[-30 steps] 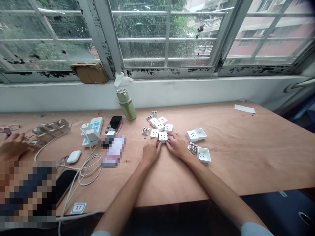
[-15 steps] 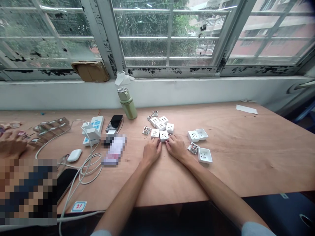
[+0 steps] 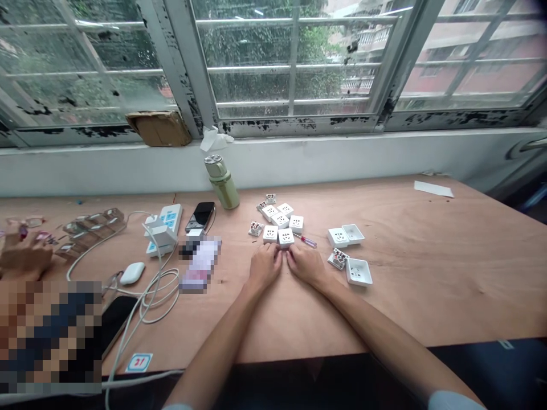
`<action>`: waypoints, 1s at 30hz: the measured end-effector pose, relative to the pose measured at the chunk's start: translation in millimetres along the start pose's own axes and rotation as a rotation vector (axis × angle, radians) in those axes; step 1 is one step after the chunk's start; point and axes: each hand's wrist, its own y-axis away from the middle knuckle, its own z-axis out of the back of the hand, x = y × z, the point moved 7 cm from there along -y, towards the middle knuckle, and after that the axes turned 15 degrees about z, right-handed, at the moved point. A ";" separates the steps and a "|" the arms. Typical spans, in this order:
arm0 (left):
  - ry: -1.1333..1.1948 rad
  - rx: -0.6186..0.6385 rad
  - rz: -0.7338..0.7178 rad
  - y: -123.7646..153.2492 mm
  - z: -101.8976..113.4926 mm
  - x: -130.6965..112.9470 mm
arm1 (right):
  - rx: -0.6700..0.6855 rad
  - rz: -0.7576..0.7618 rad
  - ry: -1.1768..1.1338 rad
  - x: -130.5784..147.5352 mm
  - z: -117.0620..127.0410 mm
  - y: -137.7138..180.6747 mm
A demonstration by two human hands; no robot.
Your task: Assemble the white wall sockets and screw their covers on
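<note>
My left hand (image 3: 265, 265) rests on the table with its fingers curled, just in front of the white wall sockets. Beside it, my right hand (image 3: 305, 265) lies with bent fingers, and the two hands nearly meet. I see nothing held in either; the undersides of the fingers are hidden. Closest to my fingertips are a front socket (image 3: 286, 238) and another socket (image 3: 270, 233) to its left. Several more sockets (image 3: 280, 220) are grouped behind them. A screwdriver (image 3: 308, 241) with a purplish handle lies beyond my right hand. An opened socket back (image 3: 255, 229) sits at left.
To the right are a socket (image 3: 338, 237), an empty white cover (image 3: 359, 272) and a socket insert (image 3: 338, 258). A green flask (image 3: 224, 185), phone (image 3: 200, 217), power strip (image 3: 170, 219) and coiled cables (image 3: 159, 296) stand left. Another person's hand (image 3: 25, 256) works at far left.
Both hands have drawn back slightly from the front sockets. The screwdriver beside them now shows almost fully. The view has shifted a little.
</note>
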 end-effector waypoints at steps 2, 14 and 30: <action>0.037 -0.005 0.013 0.6 -0.2 1.7 | -0.011 0.000 0.006 0.2 1.1 0.2; 0.015 -0.471 0.427 -36.2 31.2 51.1 | 0.019 0.000 -0.012 -1.0 1.9 -1.0; 0.001 -0.376 0.487 -61.4 23.6 73.8 | 0.022 0.040 -0.063 0.5 -0.8 -4.1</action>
